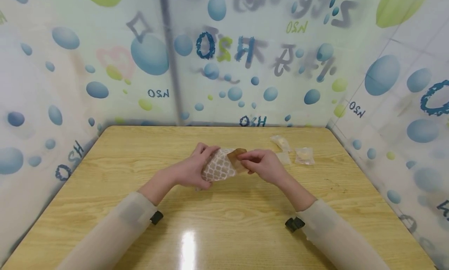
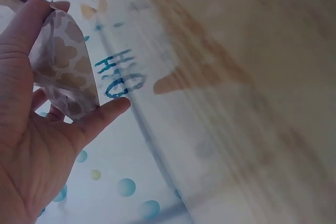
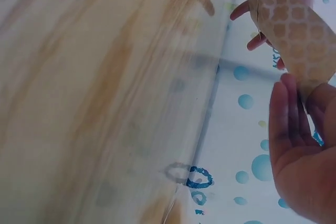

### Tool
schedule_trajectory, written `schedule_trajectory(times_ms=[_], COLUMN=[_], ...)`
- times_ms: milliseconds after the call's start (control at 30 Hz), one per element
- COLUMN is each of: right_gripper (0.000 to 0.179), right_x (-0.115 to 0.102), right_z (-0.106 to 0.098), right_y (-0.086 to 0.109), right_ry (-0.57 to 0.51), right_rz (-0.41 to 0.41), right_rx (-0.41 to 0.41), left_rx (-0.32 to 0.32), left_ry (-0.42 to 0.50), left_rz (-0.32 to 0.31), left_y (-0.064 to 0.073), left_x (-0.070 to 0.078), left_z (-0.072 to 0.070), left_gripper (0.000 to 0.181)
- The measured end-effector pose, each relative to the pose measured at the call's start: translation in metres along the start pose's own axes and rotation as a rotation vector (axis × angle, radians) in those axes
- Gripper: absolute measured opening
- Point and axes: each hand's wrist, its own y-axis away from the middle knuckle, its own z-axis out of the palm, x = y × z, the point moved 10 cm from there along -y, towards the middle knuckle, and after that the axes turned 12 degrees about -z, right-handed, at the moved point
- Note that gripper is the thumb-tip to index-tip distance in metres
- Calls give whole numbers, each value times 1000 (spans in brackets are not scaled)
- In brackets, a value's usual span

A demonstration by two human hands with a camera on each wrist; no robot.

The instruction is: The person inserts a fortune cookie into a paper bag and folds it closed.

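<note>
A small tan paper bag (image 1: 220, 166) with a white lattice pattern is held over the table in front of me. My left hand (image 1: 189, 171) grips its left end, thumb on the near side and fingers behind. At the right end, a plain brown flap (image 1: 237, 154) stands up, and my right hand (image 1: 264, 165) pinches its edge between thumb and fingertips. From the left wrist, the bag (image 2: 65, 56) sits between thumb and fingers. In the right wrist view, the right hand (image 3: 304, 156) holds the lower end of the bag (image 3: 296, 30). Whatever is inside is hidden.
Two small clear packets with pale contents, one (image 1: 280, 142) farther back and one (image 1: 304, 155) to its right, lie beyond my right hand. A pale flat piece (image 1: 283, 158) is beside them. The wooden table (image 1: 224, 215) meets patterned curtains (image 1: 224, 79) at the back and sides.
</note>
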Motion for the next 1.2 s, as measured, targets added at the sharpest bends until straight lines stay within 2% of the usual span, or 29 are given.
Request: schedule_trajectory(times_ms=[267,400,500,767,1033,1200], right_gripper=[26,21,14,13,11,11], right_x=[-14,-22,-24,-29,-30,-31], right_z=[-16,-11,-8,-11,-13,-12], right_y=[-8,-18,-23,-25,-24,-24], right_ry=[90,108,126,118,109,89], right_rz=[-122,-170,-175,-168,-200,-212], right_rx=[101,68,50,89,97,104], left_rx=[-35,-54,-65,-83,-79,-87], left_ry=[-1,-11,-6,6,31,27], left_rz=[-6,9,21,22,69,52], left_y=[0,0,0,0,1,1], left_x=[0,4,8,10,11,6], left_z=[5,8,11,14,14,15], left_gripper=[127,126,125,123,120,116])
